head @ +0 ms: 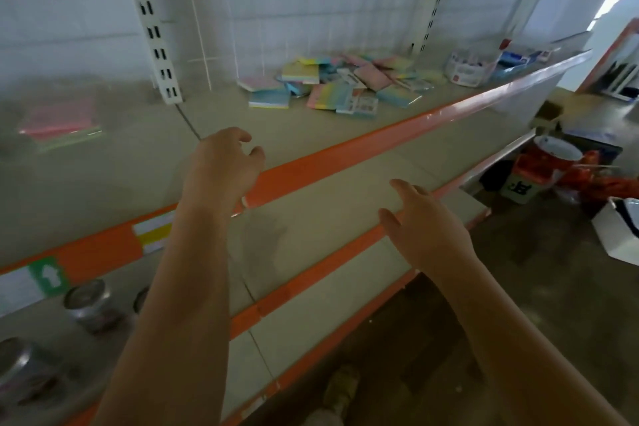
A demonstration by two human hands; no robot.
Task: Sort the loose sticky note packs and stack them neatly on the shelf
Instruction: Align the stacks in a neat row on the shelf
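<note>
Both hands empty, fingers loosely spread: left hand [226, 162] over shelf's orange front edge [345, 149], right hand [423, 221] lower. Sticky note packs [332, 83] heaped toward shelf's back, right of centre. Judged light, stiff-ish, wrap prob. slippery; grip by opposite edges. Tub [472, 67] beside heap, contents unclear.

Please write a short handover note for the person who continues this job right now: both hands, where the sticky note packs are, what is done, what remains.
Left hand: empty, fingers loosely curled, above the top shelf.
Right hand: empty, fingers relaxed, over the lower shelf edge.
Loose sticky note packs: a mixed heap at the back of the top shelf, right of the upright.
Stacked packs: one small pile far left on the same shelf; blurred.
Done: at most that one pile.
Left: sort the heap and stack it neatly. Neither hand has a grip on anything.
</note>
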